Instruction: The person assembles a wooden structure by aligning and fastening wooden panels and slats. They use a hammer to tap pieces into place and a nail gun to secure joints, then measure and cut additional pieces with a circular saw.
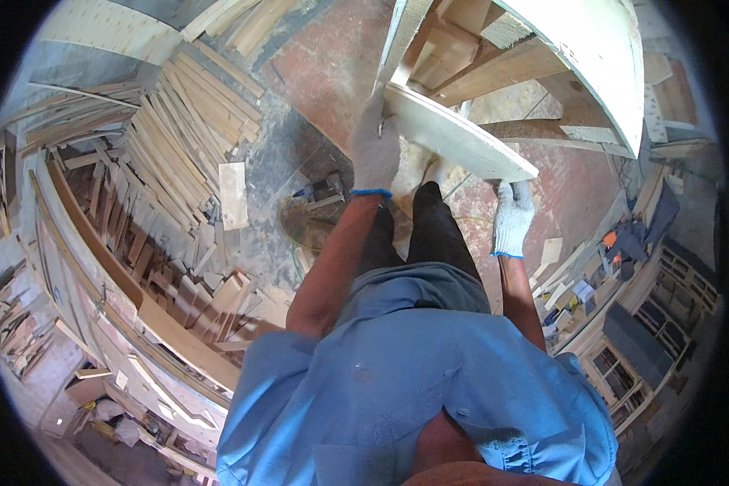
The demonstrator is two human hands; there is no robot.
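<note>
Blue shirt (364,397): nearest my camera.
White board (462,138): likely stiff, light; grasp ends.
Right hand (513,215): clamped on board end.
Left hand (376,155): closure I cannot tell.

No lettering, label or number can be read here.
</note>
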